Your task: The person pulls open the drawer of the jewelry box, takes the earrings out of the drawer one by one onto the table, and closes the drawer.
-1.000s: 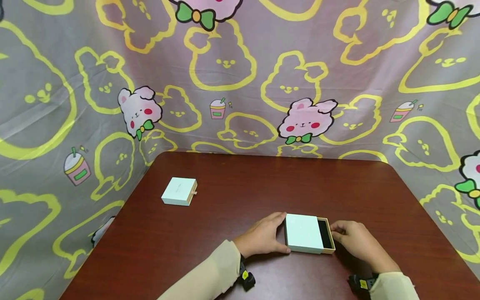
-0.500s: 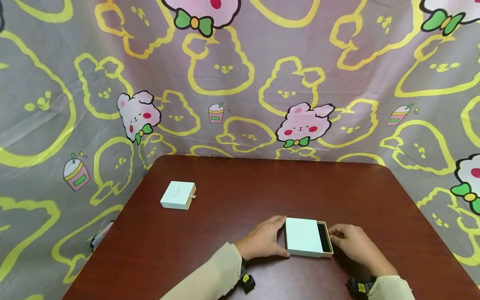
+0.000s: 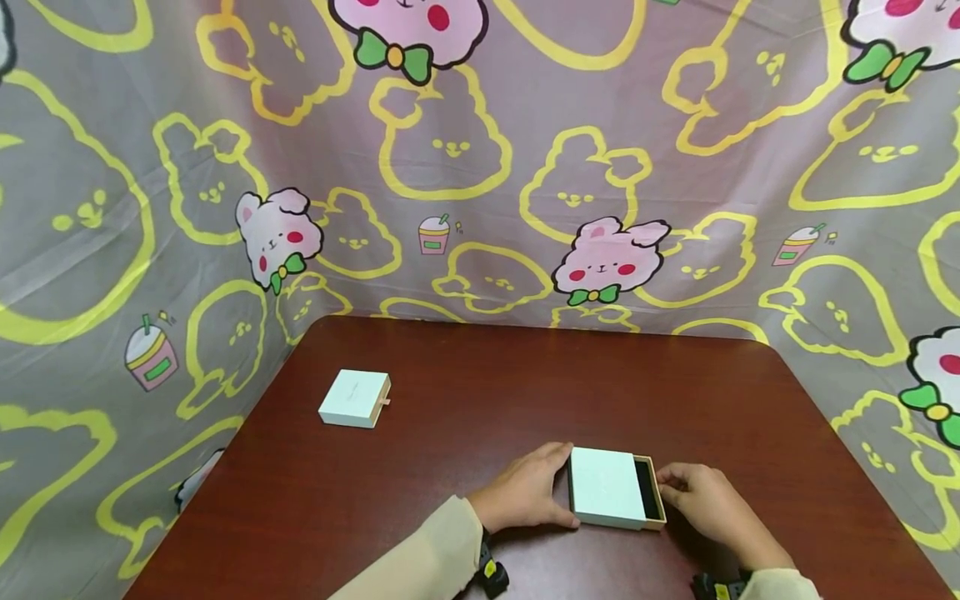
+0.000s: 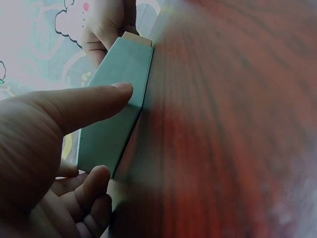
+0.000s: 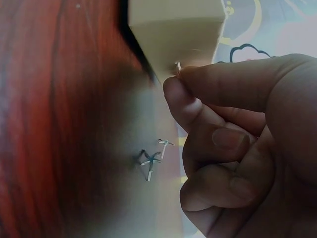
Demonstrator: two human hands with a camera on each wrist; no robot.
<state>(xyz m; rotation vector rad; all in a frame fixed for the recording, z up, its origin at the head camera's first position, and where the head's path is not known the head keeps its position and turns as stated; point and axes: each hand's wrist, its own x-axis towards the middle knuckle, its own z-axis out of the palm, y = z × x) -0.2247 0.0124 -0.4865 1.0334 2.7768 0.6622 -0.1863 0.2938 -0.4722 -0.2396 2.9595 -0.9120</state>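
Observation:
A pale mint sliding drawer box lies on the brown table, right of the middle. Its tray, dark-lined with a tan rim, sticks partly out of the sleeve's right end. My left hand grips the sleeve's left end; in the left wrist view its thumb lies along the near side. At the tray's outer end my right hand pinches a small pull tab between thumb and index finger, the other fingers curled below. Most of the tab is hidden by the fingertips.
Another pale mint drawer box, shut, with a small tab at its right side, stands at the far left of the table. A grey cloth with cartoon prints hangs behind and at both sides.
The tray has slid slightly into the sleeve, my right hand moving a little left with it. My left hand keeps its hold. The head view has tilted up, so everything appears lower.

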